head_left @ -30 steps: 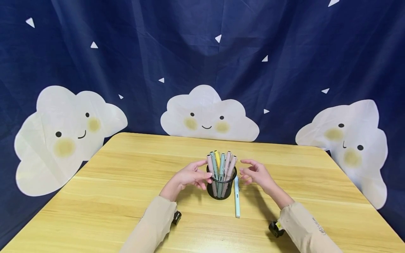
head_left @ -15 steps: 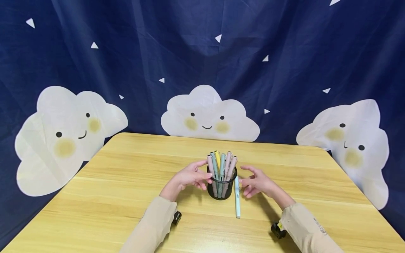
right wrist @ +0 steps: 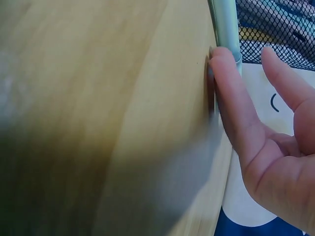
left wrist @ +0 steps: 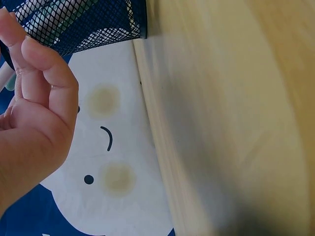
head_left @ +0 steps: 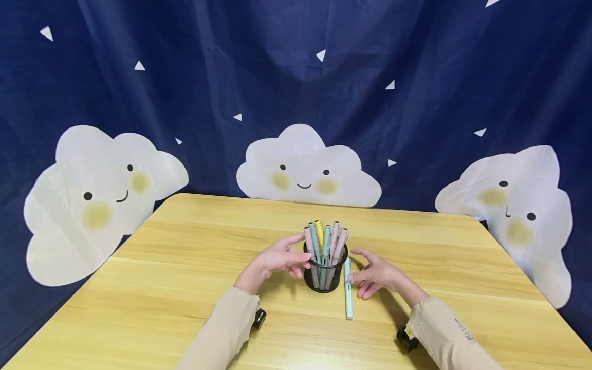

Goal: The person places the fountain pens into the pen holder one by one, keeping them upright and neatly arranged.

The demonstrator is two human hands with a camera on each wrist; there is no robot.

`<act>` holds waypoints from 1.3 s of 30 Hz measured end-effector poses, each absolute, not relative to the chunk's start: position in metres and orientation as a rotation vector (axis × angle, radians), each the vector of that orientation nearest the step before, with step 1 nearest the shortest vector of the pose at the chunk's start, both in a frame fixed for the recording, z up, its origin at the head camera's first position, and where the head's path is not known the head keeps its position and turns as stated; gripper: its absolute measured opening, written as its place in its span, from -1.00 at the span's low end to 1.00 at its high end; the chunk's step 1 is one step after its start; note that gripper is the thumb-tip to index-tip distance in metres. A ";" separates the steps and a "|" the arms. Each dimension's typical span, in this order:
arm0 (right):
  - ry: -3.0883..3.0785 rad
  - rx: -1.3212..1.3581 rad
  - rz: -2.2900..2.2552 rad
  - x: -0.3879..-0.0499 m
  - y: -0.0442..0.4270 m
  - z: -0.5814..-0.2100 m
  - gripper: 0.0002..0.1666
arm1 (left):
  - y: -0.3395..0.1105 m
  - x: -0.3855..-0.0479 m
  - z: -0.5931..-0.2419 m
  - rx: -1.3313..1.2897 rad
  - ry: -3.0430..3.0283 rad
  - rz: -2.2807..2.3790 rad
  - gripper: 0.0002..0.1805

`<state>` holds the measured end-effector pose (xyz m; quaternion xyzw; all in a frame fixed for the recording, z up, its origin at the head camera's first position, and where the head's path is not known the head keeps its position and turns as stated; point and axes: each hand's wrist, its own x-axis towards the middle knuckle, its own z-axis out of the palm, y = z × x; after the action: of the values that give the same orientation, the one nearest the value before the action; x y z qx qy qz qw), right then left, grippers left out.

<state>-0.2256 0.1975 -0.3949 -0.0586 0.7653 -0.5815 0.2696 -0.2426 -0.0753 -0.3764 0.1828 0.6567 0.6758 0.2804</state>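
A round black mesh pen holder (head_left: 322, 280) stands upright on the table, with several pink, teal and yellow pens (head_left: 326, 242) sticking out of it. My left hand (head_left: 278, 257) holds its left side, thumb at the near rim and index finger toward the back. The left wrist view shows those fingers against the mesh (left wrist: 103, 29). Just right of the holder a light blue pen (head_left: 348, 295) lies on the table. Beside it is my right hand (head_left: 376, 275), its thumb and index finger spread apart. In the right wrist view a fingertip is at the pen (right wrist: 225, 29); firm contact is unclear.
The light wooden table (head_left: 194, 246) extends around both hands. Behind it hangs a dark blue curtain (head_left: 208, 77) printed with white clouds and small triangles. Black wrist cameras sit under the left sleeve (head_left: 224, 326) and the right sleeve (head_left: 444, 329).
My right hand has lowered toward the table and come nearer the middle of the light blue pen. The left hand, the holder and the pen have stayed put.
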 end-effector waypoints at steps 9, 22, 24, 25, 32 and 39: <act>2.046 -0.168 -1.539 -0.227 0.196 -0.397 0.00 | -0.076 -0.242 -0.376 0.489 1.758 1.817 -0.18; 2.065 -0.131 -1.489 -0.226 0.190 -0.399 0.03 | -0.076 -0.241 -0.378 0.472 1.753 1.819 -0.17; 2.066 -0.125 -1.484 -0.225 0.189 -0.399 0.03 | -0.075 -0.241 -0.378 0.474 1.755 1.817 -0.17; 2.069 -0.121 -1.480 -0.225 0.189 -0.399 0.03 | -0.075 -0.241 -0.379 0.478 1.755 1.817 -0.18; 2.114 -0.110 -1.441 -0.226 0.185 -0.396 0.04 | -0.076 -0.242 -0.377 0.470 1.754 1.813 -0.16; 2.128 -0.097 -1.431 -0.226 0.183 -0.397 0.00 | -0.076 -0.242 -0.377 0.474 1.772 1.807 -0.17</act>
<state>-0.2257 0.1828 -0.3966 -0.0363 0.7952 -0.5346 0.2838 -0.2418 -0.0762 -0.3773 0.1769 0.6608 0.6737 0.2795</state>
